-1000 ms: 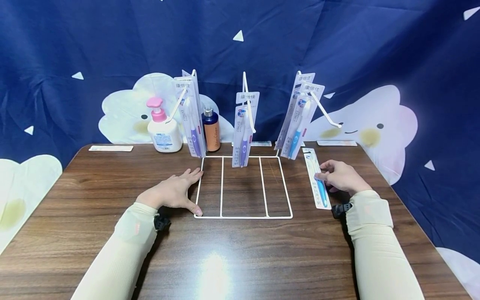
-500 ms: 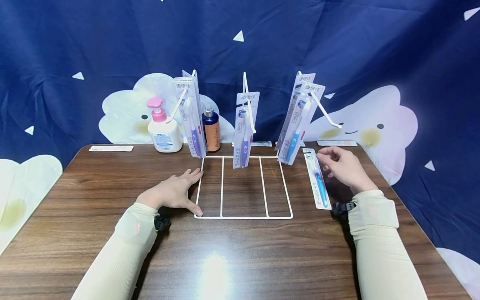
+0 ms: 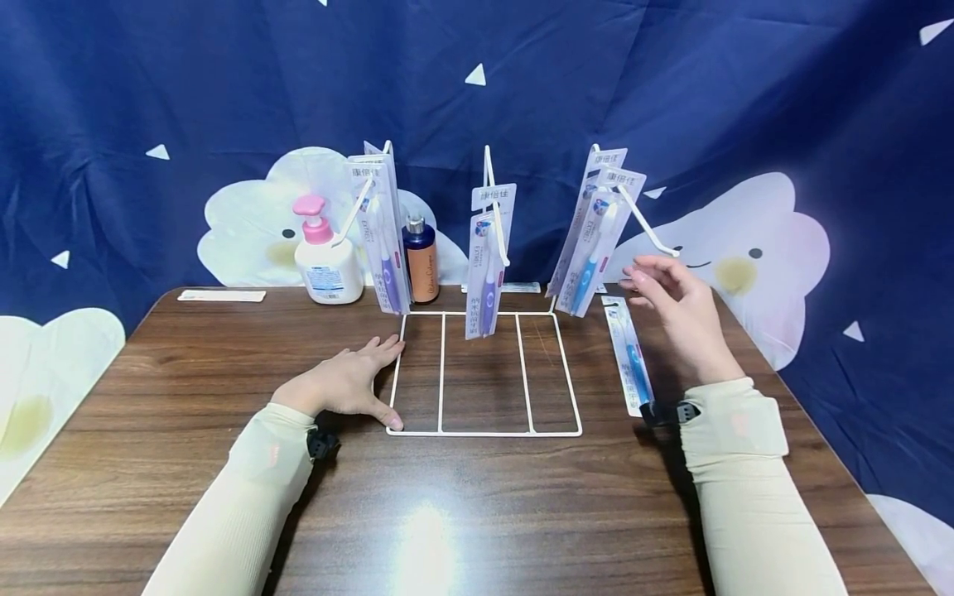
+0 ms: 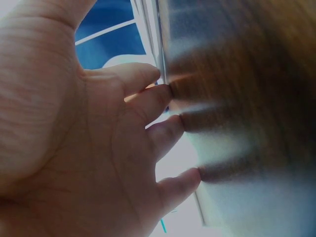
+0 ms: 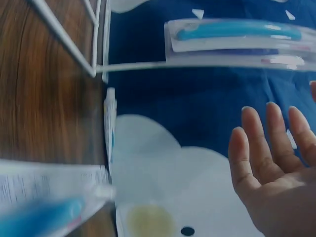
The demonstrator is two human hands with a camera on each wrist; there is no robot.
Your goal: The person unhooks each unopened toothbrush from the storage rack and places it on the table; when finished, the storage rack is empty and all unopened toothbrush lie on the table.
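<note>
The open left hand [image 3: 344, 382] pressed flat on the wire rack's [image 3: 484, 431] base; the empty right hand [image 3: 674, 310] hovered open above the packaged blue toothbrush [image 3: 630, 360] lying flat on the table, probably light, slippery, best pinched at its edges

Left hand [image 3: 344, 382] flat, palm down, fingers straight; right hand [image 3: 674, 308] raised, fingers loosely spread.

white rack [image 3: 484, 430], wood-grain table [image 3: 186, 389]
</note>
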